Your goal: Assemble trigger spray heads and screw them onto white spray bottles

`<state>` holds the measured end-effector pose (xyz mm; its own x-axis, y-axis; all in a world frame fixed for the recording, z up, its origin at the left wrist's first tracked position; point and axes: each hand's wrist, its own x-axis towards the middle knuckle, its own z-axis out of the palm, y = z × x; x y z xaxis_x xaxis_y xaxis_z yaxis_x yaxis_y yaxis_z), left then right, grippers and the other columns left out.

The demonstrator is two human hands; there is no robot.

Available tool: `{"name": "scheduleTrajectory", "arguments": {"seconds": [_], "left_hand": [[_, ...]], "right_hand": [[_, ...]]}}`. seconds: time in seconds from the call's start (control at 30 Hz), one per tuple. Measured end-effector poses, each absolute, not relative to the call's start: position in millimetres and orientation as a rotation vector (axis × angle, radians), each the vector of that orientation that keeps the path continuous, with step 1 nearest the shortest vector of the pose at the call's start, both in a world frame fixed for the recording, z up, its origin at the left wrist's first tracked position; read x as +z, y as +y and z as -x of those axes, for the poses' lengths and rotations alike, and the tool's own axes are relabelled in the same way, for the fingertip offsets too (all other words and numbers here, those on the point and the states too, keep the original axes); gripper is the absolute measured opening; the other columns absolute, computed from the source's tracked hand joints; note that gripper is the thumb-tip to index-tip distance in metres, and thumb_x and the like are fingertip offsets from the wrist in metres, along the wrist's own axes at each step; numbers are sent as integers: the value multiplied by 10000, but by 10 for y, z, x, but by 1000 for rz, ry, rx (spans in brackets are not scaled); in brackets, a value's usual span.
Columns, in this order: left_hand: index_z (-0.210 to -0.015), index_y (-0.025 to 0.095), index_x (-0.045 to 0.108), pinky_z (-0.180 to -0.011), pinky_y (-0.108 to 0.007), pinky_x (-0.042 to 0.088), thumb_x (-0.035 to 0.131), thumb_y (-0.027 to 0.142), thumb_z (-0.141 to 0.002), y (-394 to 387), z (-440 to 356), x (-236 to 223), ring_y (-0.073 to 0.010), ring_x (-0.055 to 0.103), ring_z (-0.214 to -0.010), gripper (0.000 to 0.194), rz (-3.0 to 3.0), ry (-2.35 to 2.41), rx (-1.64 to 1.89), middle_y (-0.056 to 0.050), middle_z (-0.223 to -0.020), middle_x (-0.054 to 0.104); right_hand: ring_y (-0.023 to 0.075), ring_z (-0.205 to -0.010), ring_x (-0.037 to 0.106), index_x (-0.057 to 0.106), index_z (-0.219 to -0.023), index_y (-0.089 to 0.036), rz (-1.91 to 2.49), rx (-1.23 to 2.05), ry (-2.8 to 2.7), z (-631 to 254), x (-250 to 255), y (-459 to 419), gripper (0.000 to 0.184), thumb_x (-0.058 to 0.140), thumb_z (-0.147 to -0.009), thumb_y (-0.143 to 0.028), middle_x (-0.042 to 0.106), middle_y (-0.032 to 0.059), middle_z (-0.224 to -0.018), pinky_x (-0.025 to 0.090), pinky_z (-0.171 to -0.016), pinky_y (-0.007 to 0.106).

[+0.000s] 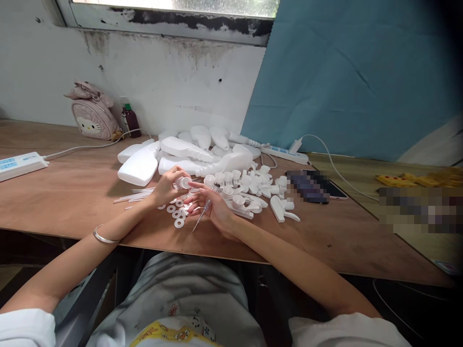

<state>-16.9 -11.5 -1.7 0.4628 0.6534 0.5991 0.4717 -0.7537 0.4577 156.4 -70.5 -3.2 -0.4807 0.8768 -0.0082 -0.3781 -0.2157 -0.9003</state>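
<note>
My left hand is closed around a white spray-nozzle part, its round collar facing my right hand. My right hand holds a thin screwdriver with a clear handle, its metal tip pointing down toward the table. The index finger of that hand reaches to the white part; its other fingers curl loosely. Below both hands lie several flat white washers. Thin white tubes are spread left of them, partly behind my left hand. White spray trigger heads are piled just right of my right hand.
White plastic bottles lie heaped behind my hands, near the wall. A power strip and a phone are to the right; another power strip lies left. At the back stand a pink bag and a dark bottle.
</note>
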Motion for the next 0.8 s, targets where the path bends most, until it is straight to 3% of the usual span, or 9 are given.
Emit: {"name": "scheduleTrajectory", "arguments": {"seconds": [0.43, 0.6, 0.7, 0.8], "left_hand": [[-840, 143, 581, -703, -296, 444, 585, 243, -707, -131, 179, -23, -180, 536, -782, 166, -2671, 1022, 1137, -65, -887, 508], [-836, 145, 587, -721, -309, 439, 579, 245, -704, -134, 182, -20, -189, 537, -798, 166, -2667, 1056, 1120, -69, -893, 512], [-824, 148, 590, -730, -310, 438, 586, 235, -687, -137, 176, -8, -186, 537, -795, 162, -2606, 1077, 1119, -61, -885, 517], [-802, 146, 593, -737, -303, 442, 583, 202, -665, -140, 168, 11, -178, 537, -789, 148, -2507, 1039, 1131, -49, -862, 520]], "right_hand": [[111, -554, 580, 437, -1261, -262, 817, 1690, -1297, -1547, 3, -772, 451, 437, -810, -281, 655, -10, -719, 499, -574, 269], [110, -551, 554, 587, -1006, -207, 845, 1520, -1302, -1554, -41, -750, 304, 429, -818, -386, 617, -4, -649, 469, -540, 235], [97, -485, 513, 595, -768, -177, 877, 1344, -1295, -1554, -89, -737, 423, 348, -841, -513, 572, 5, -602, 435, -480, 225], [95, -466, 501, 542, -659, -188, 875, 1171, -1287, -1554, -111, -743, 483, 318, -839, -576, 544, 0, -585, 432, -476, 235]]}}
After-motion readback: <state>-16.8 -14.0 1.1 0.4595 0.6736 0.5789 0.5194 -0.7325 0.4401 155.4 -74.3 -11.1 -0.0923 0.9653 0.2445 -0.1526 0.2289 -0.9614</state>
